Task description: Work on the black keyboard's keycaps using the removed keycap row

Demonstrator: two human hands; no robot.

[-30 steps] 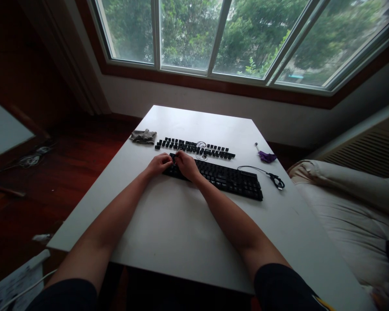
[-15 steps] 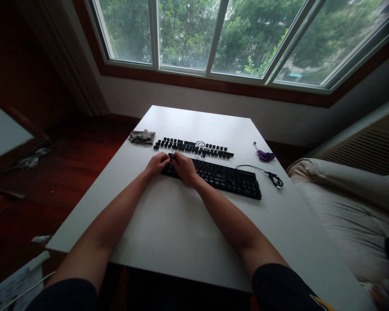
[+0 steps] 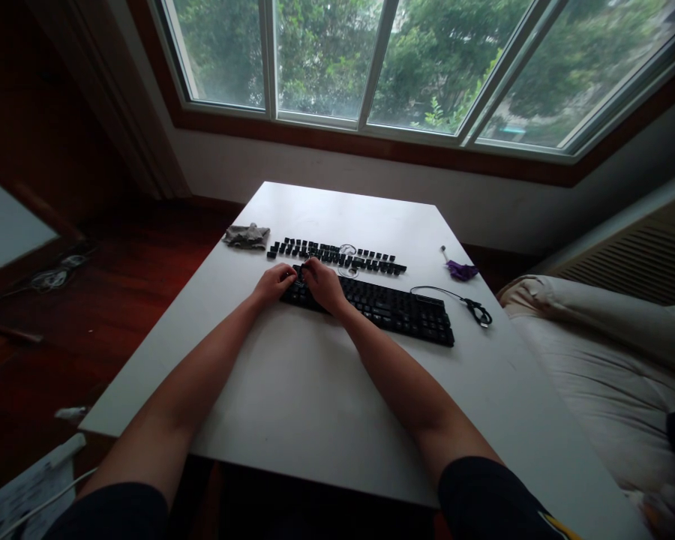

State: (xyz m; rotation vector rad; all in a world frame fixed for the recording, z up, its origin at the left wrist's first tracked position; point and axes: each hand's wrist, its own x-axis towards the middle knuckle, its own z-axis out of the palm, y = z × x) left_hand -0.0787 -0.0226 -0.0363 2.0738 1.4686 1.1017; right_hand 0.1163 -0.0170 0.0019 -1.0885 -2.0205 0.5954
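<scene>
A black keyboard (image 3: 394, 309) lies across the white table (image 3: 315, 405). My left hand (image 3: 275, 283) and my right hand (image 3: 323, 285) meet over its left end, fingers curled and pinched together on something small that I cannot make out. Just beyond the keyboard, loose black keycaps (image 3: 337, 257) lie in rows, with a thin wire tool (image 3: 347, 250) among them.
A crumpled grey cloth (image 3: 247, 236) lies at the table's far left. A purple-handled item (image 3: 460, 270) and the keyboard's cable with its plug (image 3: 475, 309) lie at the right. A cushion (image 3: 613, 360) borders the table's right side; windows stand behind.
Both hands stay at the keyboard's left end; the right hand has shifted slightly toward the keycap rows. The view moved a little.
</scene>
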